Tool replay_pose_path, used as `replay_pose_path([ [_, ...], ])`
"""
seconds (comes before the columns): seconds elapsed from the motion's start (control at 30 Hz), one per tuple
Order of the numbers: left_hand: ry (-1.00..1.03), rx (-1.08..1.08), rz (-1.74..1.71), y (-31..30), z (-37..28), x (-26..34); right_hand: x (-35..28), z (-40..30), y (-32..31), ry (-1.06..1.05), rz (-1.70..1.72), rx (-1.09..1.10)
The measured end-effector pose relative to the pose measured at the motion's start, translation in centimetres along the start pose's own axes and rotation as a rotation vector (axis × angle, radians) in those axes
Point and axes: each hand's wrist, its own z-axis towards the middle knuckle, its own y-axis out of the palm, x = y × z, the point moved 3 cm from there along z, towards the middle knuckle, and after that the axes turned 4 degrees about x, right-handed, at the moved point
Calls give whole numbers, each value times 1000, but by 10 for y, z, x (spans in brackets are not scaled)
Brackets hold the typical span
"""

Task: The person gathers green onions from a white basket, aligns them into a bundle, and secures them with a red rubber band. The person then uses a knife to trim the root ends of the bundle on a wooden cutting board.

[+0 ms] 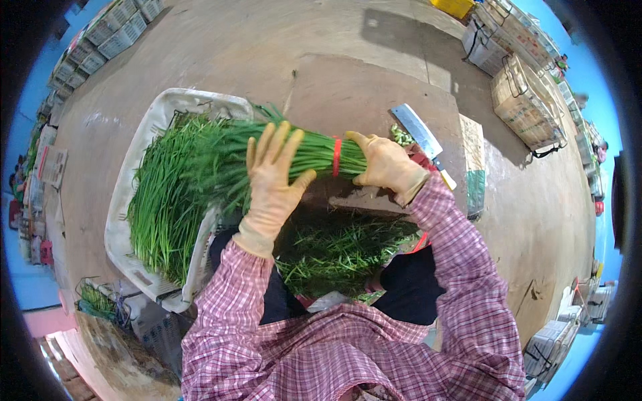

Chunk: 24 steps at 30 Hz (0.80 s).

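A bundle of green Chinese chives (313, 155) stretches between my two hands, with a red band (337, 156) around it near the stem end. My left hand (273, 175), in a pale yellow rubber glove, spans the bundle's middle from above, fingers spread and palm hidden. My right hand (391, 163), gloved alike, clasps the stem end just beyond the band. The bundle's leafy end, somewhat blurred, reaches over loose chives (163, 200) in a white plastic crate (120, 215) at the left. A cleaver (419, 131) lies on a low board (366, 90) past my right hand.
Cut stem ends (401, 135) and red bands (421, 159) sit near the cleaver. Leaf scraps (341, 250) are heaped between my legs. A carton-sided crate (526, 103) stands at the far right. Stacked white crates (105, 40) line the far left.
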Motion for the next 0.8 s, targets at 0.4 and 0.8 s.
replay_pose_path([
  [0.4, -1399, -20, -1765, 51, -139, 36, -91, -121, 33, 306, 481, -142],
  [0.8, -1346, -79, -1582, 64, -148, 66, -58, -162, 68, 553, 833, 384],
])
